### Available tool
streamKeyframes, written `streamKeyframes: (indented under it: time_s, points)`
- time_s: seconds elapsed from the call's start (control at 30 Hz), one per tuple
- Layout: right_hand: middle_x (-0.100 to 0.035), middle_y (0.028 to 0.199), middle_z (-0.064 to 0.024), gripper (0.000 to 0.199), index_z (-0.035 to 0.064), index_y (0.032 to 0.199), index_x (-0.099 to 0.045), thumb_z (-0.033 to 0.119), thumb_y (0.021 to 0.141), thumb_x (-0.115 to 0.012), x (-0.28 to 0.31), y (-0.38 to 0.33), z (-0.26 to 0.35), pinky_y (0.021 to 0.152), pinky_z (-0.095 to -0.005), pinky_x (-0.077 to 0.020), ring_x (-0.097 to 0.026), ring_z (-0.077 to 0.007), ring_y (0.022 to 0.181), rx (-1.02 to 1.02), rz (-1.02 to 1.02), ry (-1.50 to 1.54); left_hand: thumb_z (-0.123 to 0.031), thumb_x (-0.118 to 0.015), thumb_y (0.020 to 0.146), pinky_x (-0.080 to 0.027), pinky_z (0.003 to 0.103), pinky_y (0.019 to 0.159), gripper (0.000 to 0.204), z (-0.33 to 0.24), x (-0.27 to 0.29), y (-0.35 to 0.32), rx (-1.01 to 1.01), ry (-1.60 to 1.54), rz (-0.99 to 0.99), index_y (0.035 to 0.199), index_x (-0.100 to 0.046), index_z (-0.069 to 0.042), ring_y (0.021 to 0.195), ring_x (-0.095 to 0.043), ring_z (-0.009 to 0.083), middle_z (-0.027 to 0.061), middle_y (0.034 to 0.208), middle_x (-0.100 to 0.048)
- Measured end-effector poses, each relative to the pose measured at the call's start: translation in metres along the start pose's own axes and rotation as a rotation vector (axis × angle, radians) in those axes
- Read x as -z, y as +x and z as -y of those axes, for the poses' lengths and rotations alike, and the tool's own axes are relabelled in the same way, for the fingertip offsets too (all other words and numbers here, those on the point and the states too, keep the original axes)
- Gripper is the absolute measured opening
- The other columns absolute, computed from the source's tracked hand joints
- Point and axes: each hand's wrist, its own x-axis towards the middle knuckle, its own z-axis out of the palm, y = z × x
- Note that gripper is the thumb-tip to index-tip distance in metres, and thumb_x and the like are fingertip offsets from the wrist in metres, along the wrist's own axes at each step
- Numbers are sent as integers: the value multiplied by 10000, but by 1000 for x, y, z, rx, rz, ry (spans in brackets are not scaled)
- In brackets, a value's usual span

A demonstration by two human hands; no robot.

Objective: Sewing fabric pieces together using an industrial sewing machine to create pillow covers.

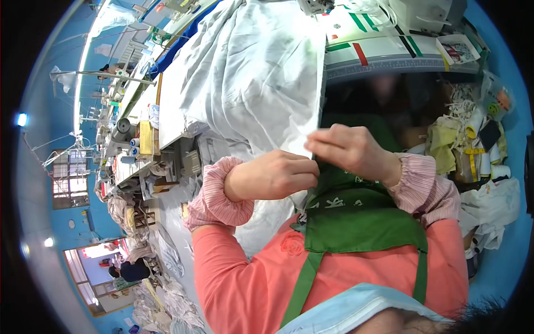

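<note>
A large white cloth (pixel 253 72) spreads over the sewing table and hangs down toward my lap, its straight right edge running toward me. My left hand (pixel 273 175) is closed, fingers curled on the cloth's edge; its fingertips are partly hidden. Just above and to the right, my right hand (pixel 353 147) pinches the same edge between thumb and fingers, slightly blurred. Below the hands lies my green apron (pixel 361 220). At the far end of the cloth, part of a sewing machine (pixel 317 5) shows at the top edge.
A ruler strip (pixel 400 65) lines the table's front edge at right, with coloured tape pieces nearby. A small white box (pixel 458 50) holds odds and ends. Thread spools and scraps (pixel 475 139) crowd the right side. More workstations and cloth piles (pixel 161 300) stand at left.
</note>
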Motion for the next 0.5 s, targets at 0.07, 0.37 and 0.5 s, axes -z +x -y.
streamKeyframes:
  time_s: [0.07, 0.37, 0.5]
  points:
    - [-634, 868, -80, 264, 6, 885, -641, 10, 623, -667, -1, -6, -6, 520, -284, -488, -609, -212, 679, 209, 104, -45, -15, -628, 748, -489, 336, 587, 90, 2, 0, 5, -17, -83, -8, 827, -591, 9, 682, -595, 258, 95, 857, -577]
    - [-641, 784, -63, 259, 30, 850, -644, -90, 625, -598, -5, -79, -35, 532, -315, -484, -579, -224, 624, -218, 126, 49, -456, -550, 882, -187, 482, 1106, 632, 230, -33, -46, 1007, 601, -469, 1384, -421, -95, 1370, -245, 382, 220, 1453, -326]
    - [-644, 791, -83, 308, 26, 858, -641, -144, 610, -574, -6, -74, -61, 536, -330, -479, -576, -245, 628, -320, 111, 108, -468, -536, 880, -178, 497, 1104, 649, 262, -16, -45, 1030, 605, -437, 1400, -396, -104, 1370, -237, 389, 221, 1466, -298]
